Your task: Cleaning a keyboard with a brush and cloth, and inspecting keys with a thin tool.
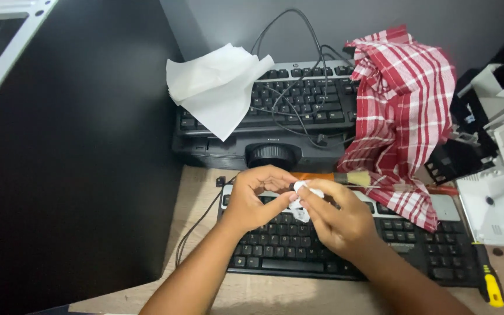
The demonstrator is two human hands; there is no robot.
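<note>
Pinching a small crumpled white wad [300, 189], tissue or cloth, can't tell which, between both hands above the near black keyboard [345, 245]. Left hand [255, 198] curled, thumb and fingertips closed on the wad's left side. Right hand [336, 219] fingers pressed together on its right and lower part, covering most of it. Hands touching at the wad, hovering over the keyboard's upper left keys. Near keyboard flat on a light wooden desk [263, 291], its right end tucked under a red-and-white checked cloth [406, 111]. Cloth draped from the far keyboard [298, 96] down onto the near one. Paintbrush [345, 178] with orange handle and pale bristles lying just behind the hands, bristles pointing at the cloth. Far keyboard propped on a black projector [263, 153], lens facing forward, right behind the hands. White unfolded tissue [217, 87] spread over the far keyboard's left part; black cables [298, 70] looped across its keys. Another thin black cable [196, 224] running off the desk edge left of the left forearm. Big black panel [71, 157] filling the left side, grey metal frame [1, 46] at top left. White plastic parts [497, 192] at right edge, yellow-handled screwdriver [490, 286] bottom right beside the near keyboard.
</note>
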